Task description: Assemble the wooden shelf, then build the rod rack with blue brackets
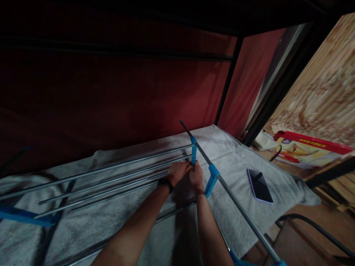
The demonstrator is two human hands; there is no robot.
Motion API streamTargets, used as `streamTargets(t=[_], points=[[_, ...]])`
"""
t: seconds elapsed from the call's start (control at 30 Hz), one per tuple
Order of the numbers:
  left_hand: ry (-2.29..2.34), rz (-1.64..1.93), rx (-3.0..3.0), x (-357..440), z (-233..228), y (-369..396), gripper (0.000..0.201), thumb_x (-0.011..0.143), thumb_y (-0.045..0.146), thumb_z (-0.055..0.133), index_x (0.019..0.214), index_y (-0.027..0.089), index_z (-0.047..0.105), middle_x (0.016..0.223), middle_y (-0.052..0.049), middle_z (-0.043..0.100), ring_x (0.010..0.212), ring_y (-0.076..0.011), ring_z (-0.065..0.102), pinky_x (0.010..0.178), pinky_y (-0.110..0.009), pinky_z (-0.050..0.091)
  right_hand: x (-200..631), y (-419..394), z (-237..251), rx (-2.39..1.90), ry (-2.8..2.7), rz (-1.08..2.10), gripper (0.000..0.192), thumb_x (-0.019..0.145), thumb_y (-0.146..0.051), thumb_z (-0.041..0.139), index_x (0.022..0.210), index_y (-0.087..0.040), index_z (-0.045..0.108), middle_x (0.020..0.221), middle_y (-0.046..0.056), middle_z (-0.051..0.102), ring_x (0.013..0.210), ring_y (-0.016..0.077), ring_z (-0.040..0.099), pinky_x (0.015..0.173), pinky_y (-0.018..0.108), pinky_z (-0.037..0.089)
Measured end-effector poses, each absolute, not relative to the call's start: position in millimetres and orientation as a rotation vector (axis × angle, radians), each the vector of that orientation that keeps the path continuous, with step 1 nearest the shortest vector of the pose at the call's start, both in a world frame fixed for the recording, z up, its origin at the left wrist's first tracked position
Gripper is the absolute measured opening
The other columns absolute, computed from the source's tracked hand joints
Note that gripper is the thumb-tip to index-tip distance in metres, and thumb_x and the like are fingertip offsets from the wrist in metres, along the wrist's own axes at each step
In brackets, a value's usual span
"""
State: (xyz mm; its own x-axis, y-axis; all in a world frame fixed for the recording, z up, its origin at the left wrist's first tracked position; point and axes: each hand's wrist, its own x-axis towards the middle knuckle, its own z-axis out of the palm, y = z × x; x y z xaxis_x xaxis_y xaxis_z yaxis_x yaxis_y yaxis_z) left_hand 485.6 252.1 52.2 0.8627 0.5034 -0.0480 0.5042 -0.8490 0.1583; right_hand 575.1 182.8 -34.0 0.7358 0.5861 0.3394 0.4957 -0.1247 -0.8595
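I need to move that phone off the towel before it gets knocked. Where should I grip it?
The phone lies flat, screen up, alone on the grey towel. Probably pinch its two long edges from above, coming from the right, away from the metal rod and both hands.

Both forearms are bare, with a black band on the left wrist.

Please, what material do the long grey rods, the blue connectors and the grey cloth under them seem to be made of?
Rods: probably metal with a smooth, slightly glossy finish; thin light streaks run along them.
Connectors: likely moulded plastic, since the blue is even and matte and the shape is blocky.
Cloth: a soft textile, perhaps towel or fleece; the surface looks fuzzy and folds at the edges.
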Motion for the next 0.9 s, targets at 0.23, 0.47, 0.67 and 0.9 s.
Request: streamTargets(t=[0.23, 0.47, 0.67, 0.9], points=[[0.727, 0.075, 2.717, 482.1, 51.9, 263.2, 0.037, 0.101, 0.046, 0.036, 0.129, 0.034, 0.057, 0.115, -0.002, 0.072, 0.104, -0.024, 0.068, 0.079, -0.03, 0.05, 572.9, 183.0, -38.7, -1.835, -0.853, 0.109, 0.024, 0.087, -0.024, 0.039, 0.102, -0.02, 0.057, 0.089, 0.009, 0.066, 0.083, 0.0246, 0.06, 0.078, 0.035, 0.044], [0.758, 0.091, 2.71, 481.7, 42.4, 263.6, 0.03, 0.097, 0.034, 0.045, 0.121, 0.027, 0.062, 0.112, -0.005, 0.073, 0.104, -0.0249, 0.068, 0.084, -0.032, 0.05, 573.3, 184.2, -41.1, -1.835, -0.879, 0.144, 0.026, 0.082, -0.02, 0.041, 0.102, -0.02, 0.059, 0.089, 0.009, 0.069, 0.085, 0.025, 0.063, 0.075, 0.033, 0.045], [0.742, 0.105, 2.603, 479.6, 40.3, 267.2, 0.033, 0.096, 0.032, 0.047, 0.125, 0.031, 0.063, 0.12, -0.003, 0.071, 0.108, -0.0249, 0.067, 0.086, -0.032, 0.05, 570.0, 185.2, -38.8, -1.899, -0.892, 0.152, 0.033, 0.082, -0.018, 0.041, 0.109, -0.017, 0.06, 0.095, 0.01, 0.071, 0.09, 0.0244, 0.066, 0.078, 0.032, 0.047], [0.805, 0.121, 2.514, 475.7, 49.7, 263.6, 0.036, 0.094, 0.035, 0.052, 0.128, 0.034, 0.062, 0.119, -0.002, 0.072, 0.105, -0.0257, 0.067, 0.084, -0.032, 0.049, 565.8, 182.9, -34.1, -1.865, -0.919, 0.152, 0.036, 0.084, -0.017, 0.04, 0.113, -0.017, 0.06, 0.097, 0.01, 0.072, 0.089, 0.0244, 0.067, 0.077, 0.032, 0.049]])
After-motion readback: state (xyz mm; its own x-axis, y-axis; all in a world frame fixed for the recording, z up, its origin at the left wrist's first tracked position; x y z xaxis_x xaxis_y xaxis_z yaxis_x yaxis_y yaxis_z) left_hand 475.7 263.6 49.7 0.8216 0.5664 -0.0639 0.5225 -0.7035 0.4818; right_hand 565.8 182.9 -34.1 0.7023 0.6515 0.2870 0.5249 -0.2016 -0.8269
